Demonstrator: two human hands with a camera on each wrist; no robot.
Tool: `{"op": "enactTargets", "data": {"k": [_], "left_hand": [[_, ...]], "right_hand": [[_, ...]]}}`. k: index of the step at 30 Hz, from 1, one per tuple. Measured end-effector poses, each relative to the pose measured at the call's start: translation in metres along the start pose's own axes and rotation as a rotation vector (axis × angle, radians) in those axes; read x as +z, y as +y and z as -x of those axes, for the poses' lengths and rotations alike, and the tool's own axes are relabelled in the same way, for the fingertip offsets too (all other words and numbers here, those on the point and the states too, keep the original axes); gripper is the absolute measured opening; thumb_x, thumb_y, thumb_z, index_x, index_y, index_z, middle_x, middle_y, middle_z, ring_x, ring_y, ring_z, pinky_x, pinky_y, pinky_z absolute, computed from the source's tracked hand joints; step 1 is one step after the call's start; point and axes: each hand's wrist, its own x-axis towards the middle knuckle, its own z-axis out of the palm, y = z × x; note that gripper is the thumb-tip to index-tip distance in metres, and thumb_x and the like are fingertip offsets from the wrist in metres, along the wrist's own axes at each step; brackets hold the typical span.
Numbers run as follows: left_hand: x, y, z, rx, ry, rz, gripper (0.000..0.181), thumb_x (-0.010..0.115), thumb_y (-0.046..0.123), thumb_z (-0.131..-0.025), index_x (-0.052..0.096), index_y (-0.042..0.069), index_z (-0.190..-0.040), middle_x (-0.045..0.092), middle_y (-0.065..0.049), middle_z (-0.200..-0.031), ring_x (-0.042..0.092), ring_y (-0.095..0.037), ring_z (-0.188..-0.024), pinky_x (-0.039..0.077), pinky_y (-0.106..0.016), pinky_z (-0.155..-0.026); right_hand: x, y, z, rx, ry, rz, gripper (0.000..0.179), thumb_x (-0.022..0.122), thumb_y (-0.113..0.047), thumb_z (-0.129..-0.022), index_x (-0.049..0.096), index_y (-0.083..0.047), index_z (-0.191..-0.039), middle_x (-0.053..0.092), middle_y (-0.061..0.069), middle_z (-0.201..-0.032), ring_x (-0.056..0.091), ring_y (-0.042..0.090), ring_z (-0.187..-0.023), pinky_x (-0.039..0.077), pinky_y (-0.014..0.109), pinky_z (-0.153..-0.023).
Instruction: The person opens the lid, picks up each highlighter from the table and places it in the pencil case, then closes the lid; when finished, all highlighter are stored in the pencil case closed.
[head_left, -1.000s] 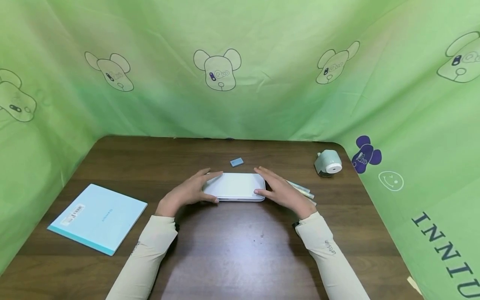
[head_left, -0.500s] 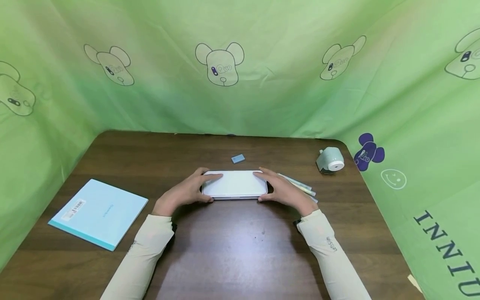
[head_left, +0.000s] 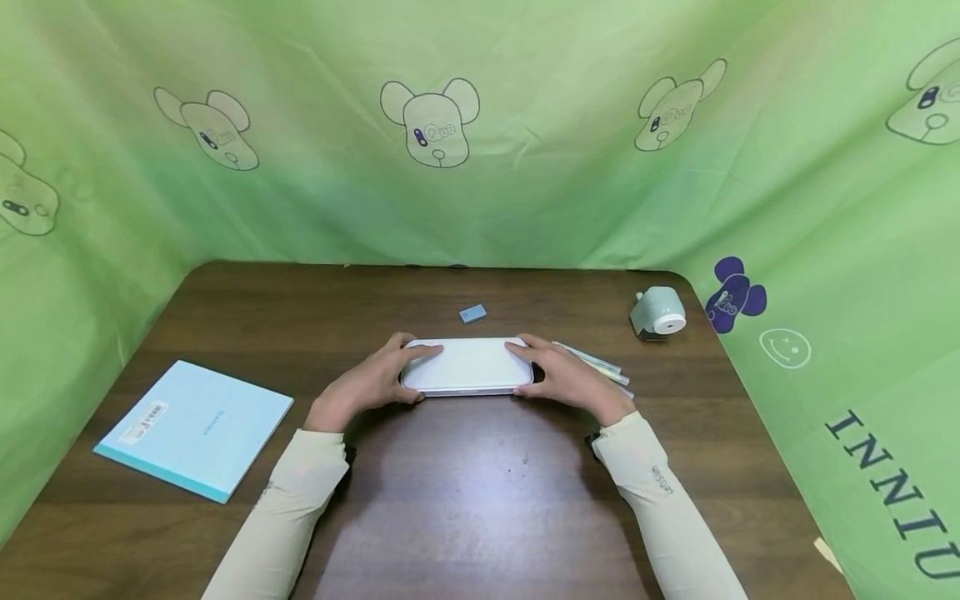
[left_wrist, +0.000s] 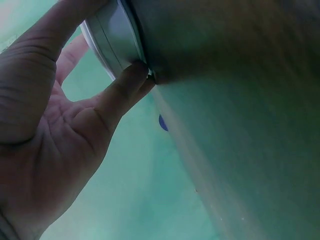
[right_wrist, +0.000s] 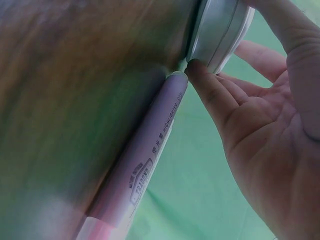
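Note:
A flat white pencil case point(head_left: 468, 365) with rounded corners lies crosswise at the middle of the table, a seam running along its side in both wrist views. My left hand point(head_left: 372, 385) grips its left end, thumb at the near edge and a finger over the top. At the opposite end, my right hand point(head_left: 572, 382) holds it the same way. In the left wrist view, a fingertip presses the low side of the case point(left_wrist: 114, 37). Several highlighters point(head_left: 596, 360) lie beside the right hand, partly hidden by it; a lilac-pink highlighter point(right_wrist: 150, 150) shows close to the right fingertips.
Behind the case is a small blue eraser point(head_left: 473, 314). A pale green pencil sharpener point(head_left: 658, 312) stands at the back right of the brown table point(head_left: 480, 500). On the left lies a light blue notebook point(head_left: 197, 429). A green printed curtain point(head_left: 525, 208) surrounds the table.
Both hands have settled more firmly around the ends of the pencil case, their thumbs now at its near corners. The case has barely moved; the head view has tilted slightly.

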Motion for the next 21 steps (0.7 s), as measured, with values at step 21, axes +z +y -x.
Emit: {"op": "enactTargets", "data": {"k": [21], "left_hand": [[0.0021, -0.0018, 0.0016, 0.049, 0.041, 0.001, 0.086, 0.088, 0.003, -0.091, 0.047, 0.013, -0.166, 0.038, -0.03, -0.159, 0.051, -0.043, -0.141, 0.046, -0.056, -0.113]], "right_hand": [[-0.0062, 0.0064, 0.0054, -0.005, 0.002, -0.141, 0.069, 0.077, -0.029, -0.104, 0.05, -0.002, -0.162, 0.038, 0.032, -0.167, 0.041, 0.049, -0.153, 0.038, 0.061, -0.121]]}}
